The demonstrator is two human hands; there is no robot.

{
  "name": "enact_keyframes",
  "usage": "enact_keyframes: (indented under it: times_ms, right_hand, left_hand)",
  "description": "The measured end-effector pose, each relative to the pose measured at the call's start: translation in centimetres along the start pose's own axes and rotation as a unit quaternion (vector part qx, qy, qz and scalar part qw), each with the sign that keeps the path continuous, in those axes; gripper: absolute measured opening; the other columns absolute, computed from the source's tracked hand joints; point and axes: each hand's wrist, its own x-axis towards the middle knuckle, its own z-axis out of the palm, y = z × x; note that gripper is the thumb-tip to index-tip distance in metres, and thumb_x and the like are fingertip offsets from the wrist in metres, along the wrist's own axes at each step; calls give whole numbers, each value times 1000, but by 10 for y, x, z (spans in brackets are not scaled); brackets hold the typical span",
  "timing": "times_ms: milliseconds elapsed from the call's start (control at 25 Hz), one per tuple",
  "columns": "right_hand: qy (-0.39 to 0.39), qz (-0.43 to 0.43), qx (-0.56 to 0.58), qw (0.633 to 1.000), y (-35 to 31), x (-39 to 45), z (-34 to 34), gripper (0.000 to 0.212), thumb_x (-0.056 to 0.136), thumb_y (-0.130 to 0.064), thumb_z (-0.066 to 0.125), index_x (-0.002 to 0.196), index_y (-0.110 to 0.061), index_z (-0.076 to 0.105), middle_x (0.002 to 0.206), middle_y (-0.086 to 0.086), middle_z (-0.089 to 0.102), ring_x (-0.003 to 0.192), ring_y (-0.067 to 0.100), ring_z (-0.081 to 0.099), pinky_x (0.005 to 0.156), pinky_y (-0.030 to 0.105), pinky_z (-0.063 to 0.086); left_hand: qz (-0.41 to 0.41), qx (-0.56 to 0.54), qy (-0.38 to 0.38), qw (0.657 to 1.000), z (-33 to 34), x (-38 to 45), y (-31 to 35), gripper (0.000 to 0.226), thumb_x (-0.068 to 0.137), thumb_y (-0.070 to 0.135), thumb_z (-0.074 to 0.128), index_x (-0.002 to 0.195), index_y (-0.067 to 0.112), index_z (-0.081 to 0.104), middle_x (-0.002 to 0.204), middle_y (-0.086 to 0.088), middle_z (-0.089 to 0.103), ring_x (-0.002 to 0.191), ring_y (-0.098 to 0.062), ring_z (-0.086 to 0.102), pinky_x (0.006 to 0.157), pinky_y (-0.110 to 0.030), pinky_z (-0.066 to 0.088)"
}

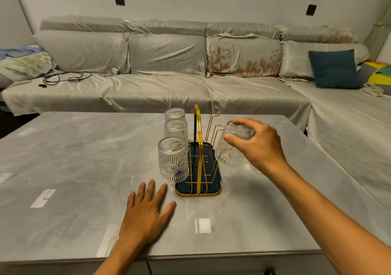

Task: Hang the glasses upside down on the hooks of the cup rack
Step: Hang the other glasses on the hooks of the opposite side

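Note:
A gold wire cup rack (199,147) on a dark tray stands in the middle of the grey table (74,158). Three embossed glasses hang upside down on its left hooks: the near one (173,160), the middle one (176,132) and the far one (174,114). My right hand (257,145) grips the base of a fourth glass (229,152), upside down and tilted, over the near right hook. The two hooks behind it on the right side stand bare. Part of another glass (255,169) shows under my right wrist. My left hand (146,211) lies flat on the table, fingers spread, just left of the tray.
A long grey-covered sofa (160,92) runs behind the table and along the right side, with a dark teal cushion (334,69) and cables (61,78) on it. The table's near edge is right below my forearms.

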Motion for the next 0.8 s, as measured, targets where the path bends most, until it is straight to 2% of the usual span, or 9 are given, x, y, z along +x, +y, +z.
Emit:
enact_keyframes:
  times_ms: [120, 320, 480, 560, 600, 680, 760, 800]
  right_hand:
    - [-23, -12, -32, 999, 9, -11, 17, 49, 73, -49, 74, 115, -26, 65, 116, 1, 67, 101, 21, 57, 82, 37, 51]
    - [-29, -5, -32, 999, 23, -25, 37, 47, 75, -45, 72, 118, -29, 63, 117, 0, 65, 102, 20, 52, 78, 30, 45]
    - [-36, 6, -14, 999, 29, -31, 42, 52, 77, -47, 70, 124, -33, 57, 126, 0, 58, 112, 23, 50, 85, 40, 50]
    - [-46, 3, 30, 999, 37, -38, 40, 59, 77, -49, 70, 130, -36, 50, 135, -2, 51, 119, 18, 46, 90, 38, 49]
    - [-19, 3, 57, 998, 43, -44, 38, 59, 78, -51, 67, 132, -37, 46, 135, -6, 48, 117, 12, 47, 87, 32, 49]
    - [108, 45, 99, 988, 61, -51, 34, 55, 81, -52, 62, 130, -40, 41, 129, -13, 48, 106, 5, 51, 75, 23, 47]
    - [216, 152, 120, 957, 86, -48, 32, 61, 79, -44, 66, 131, -38, 35, 132, -9, 46, 103, 12, 55, 72, 25, 45]
    - [220, 219, 122, 943, 100, -42, 33, 71, 76, -38, 70, 136, -35, 31, 138, -4, 43, 107, 19, 54, 76, 29, 45]
  left_hand:
    - [0, -4, 1, 1000, 0, 0, 0, 80, 77, 79, -6, 148, 41, -11, 162, 2, -14, 147, -20, -18, 117, -43, -13]
    - [0, 1, 0, 1000, 1, 0, -1, 80, 78, 79, -6, 148, 41, -11, 162, 2, -14, 147, -20, -18, 118, -43, -13]
    - [-3, 6, 0, 1000, 2, 0, -1, 79, 76, 79, -8, 146, 42, -15, 161, 3, -16, 147, -19, -19, 118, -42, -13]
    - [-5, 6, 3, 1000, 4, 1, -2, 80, 75, 80, -9, 145, 43, -14, 162, 3, -15, 147, -18, -18, 118, -42, -12]
    - [-5, 5, 4, 1000, 4, 1, -2, 80, 74, 81, -9, 145, 43, -14, 162, 4, -14, 147, -18, -17, 118, -42, -11]
    - [-5, 5, 5, 1000, 6, 3, -3, 81, 74, 82, -9, 145, 44, -13, 162, 4, -13, 148, -18, -16, 118, -42, -10]
    - [-4, 8, 7, 1000, 6, 4, -3, 80, 75, 81, -7, 146, 43, -13, 162, 4, -12, 148, -18, -15, 118, -42, -10]
    - [-4, 9, 9, 1000, 7, 4, -3, 80, 76, 81, -5, 147, 43, -10, 163, 4, -11, 149, -18, -14, 119, -42, -9]
